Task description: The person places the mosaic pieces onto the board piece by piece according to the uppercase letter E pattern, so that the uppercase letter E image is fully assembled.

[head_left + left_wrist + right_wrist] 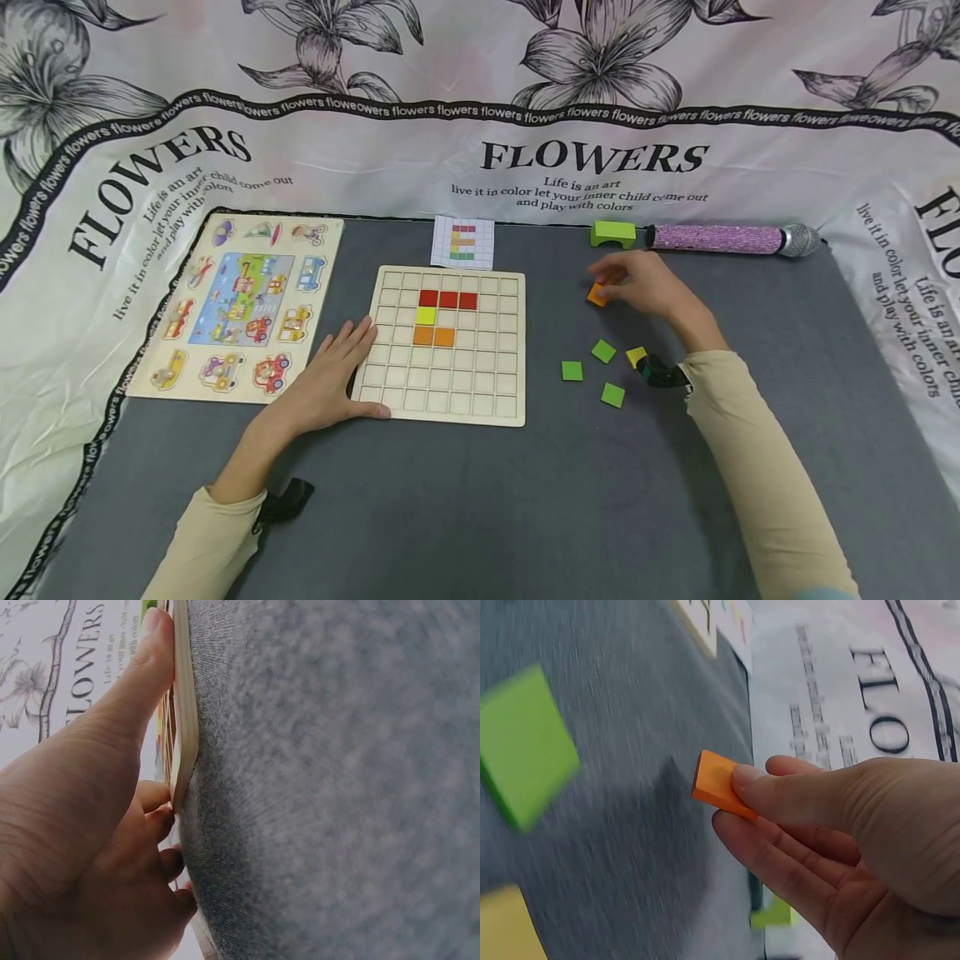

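Between thumb and fingers my right hand [641, 285] pinches an orange square tile [721, 780], held just above the grey cloth in the right wrist view. My left hand [324, 382] rests against the left edge of a wooden grid board [487, 404], its thumb on the near left corner and its fingers spread along the side. On the board lie three red tiles [447, 300] in a row, a yellow tile [425, 316] below the left one, and two orange tiles [433, 336] beneath that. A small pattern card [483, 242] with coloured rows lies behind the board.
Loose green tiles [572, 371] and a yellow tile [636, 357] lie right of the board. At the back are a green arch block [612, 233] and a glittery pink microphone [716, 239]. Left of the board lies a picture puzzle board [176, 367].
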`<state>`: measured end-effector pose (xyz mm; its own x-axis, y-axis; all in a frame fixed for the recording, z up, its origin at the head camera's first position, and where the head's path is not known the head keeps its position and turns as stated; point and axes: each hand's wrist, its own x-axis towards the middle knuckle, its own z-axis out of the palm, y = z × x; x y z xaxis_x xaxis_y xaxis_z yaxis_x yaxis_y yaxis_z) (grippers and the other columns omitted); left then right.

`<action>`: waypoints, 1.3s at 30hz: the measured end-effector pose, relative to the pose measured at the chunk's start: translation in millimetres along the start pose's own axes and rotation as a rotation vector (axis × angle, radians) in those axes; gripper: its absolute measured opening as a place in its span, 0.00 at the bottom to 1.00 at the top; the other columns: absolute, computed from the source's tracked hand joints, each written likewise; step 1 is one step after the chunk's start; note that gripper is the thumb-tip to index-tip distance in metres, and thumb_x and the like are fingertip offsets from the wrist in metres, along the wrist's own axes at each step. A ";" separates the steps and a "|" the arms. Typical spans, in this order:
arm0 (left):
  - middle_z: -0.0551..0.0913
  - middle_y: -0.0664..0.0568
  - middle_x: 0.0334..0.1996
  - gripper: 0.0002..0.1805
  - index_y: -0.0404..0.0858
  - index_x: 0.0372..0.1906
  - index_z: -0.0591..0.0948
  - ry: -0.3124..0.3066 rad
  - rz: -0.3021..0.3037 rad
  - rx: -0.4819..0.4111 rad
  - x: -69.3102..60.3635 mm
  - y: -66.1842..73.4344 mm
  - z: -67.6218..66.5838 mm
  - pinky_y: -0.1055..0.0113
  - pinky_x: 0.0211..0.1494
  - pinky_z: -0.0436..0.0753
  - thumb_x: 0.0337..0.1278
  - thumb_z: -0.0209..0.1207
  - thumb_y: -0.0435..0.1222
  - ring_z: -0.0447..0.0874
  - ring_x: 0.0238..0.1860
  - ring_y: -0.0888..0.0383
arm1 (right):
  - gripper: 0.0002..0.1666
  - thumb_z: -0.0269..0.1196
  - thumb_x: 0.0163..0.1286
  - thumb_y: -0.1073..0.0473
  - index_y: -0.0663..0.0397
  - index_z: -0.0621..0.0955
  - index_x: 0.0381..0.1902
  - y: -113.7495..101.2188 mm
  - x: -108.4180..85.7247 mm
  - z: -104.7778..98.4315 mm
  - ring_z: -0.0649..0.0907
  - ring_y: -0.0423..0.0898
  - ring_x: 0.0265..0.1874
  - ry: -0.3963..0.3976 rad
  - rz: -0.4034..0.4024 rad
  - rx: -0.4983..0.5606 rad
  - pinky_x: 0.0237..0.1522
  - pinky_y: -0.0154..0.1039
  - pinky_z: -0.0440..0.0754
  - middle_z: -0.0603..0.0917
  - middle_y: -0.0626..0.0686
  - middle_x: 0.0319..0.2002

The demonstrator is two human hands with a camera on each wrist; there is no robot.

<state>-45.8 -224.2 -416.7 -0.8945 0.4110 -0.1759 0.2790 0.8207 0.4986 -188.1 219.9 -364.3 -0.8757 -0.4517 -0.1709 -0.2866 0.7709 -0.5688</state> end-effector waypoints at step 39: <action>0.42 0.43 0.79 0.67 0.34 0.78 0.47 0.012 -0.002 -0.009 -1.1 -2.7 1.4 0.43 0.76 0.39 0.40 0.72 0.60 0.35 0.78 0.41 | 0.11 0.68 0.64 0.66 0.59 0.86 0.45 -104.8 39.6 95.8 0.81 0.44 0.36 -0.045 -0.243 0.210 0.43 0.39 0.81 0.86 0.50 0.35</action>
<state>-45.1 -226.3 -419.0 -0.8992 0.4044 -0.1668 0.2740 0.8179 0.5060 -155.5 78.2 -388.5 -0.7719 -0.6344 -0.0422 -0.3950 0.5305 -0.7501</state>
